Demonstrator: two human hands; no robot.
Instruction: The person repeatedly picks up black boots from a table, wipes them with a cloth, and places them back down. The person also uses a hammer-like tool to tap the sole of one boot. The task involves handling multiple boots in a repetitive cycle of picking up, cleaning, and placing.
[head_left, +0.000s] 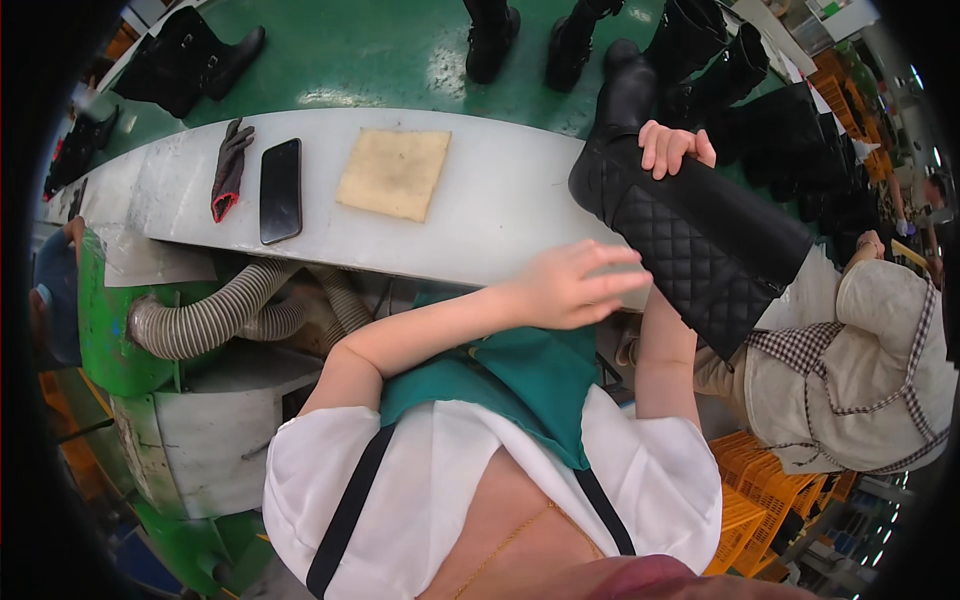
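A tall black boot (690, 235) with a quilted shaft and a buckled strap near its top lies tilted over the right part of the white table. My right arm passes behind the shaft, and the fingers of my right hand (672, 150) curl over its far edge near the ankle, holding it. The right palm is hidden by the boot. Beside the quilted side, my left hand (583, 284) has its fingers stretched out, the tips close to the leather; whether they touch it I cannot tell. Nothing shows in the left hand.
On the white table (490, 200) lie a yellowish square pad (394, 174), a black phone (281, 191) and a dark glove (232, 168). More black boots (690, 40) stand beyond it. A co-worker (870, 370) is at the right; ribbed hoses (215, 310) run below left.
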